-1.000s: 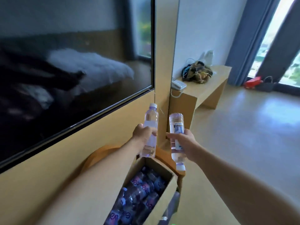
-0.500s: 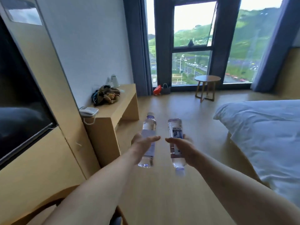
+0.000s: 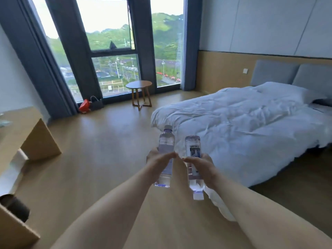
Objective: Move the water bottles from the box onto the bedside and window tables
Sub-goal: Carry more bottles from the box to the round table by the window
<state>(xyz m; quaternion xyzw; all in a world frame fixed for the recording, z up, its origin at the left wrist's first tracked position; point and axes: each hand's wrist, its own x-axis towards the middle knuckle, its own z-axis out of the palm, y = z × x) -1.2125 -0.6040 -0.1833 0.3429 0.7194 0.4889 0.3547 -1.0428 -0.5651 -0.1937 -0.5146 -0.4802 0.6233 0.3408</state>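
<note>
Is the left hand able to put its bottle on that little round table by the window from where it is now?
Probably not yet. The left hand holds its bottle far short of the round table; only open floor lies between.

Clear bottles (image 3: 166,141) – white duvet (image 3: 242,126), grey headboard (image 3: 274,72).

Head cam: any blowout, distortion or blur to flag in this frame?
Head view: the sky through the window is blown out to near white; wide-angle lens bows the curtain and stretches both forearms at the bottom edge; the desk at the left edge is smeared; the bottles in the left hand and right hand are soft, labels unreadable.
</note>
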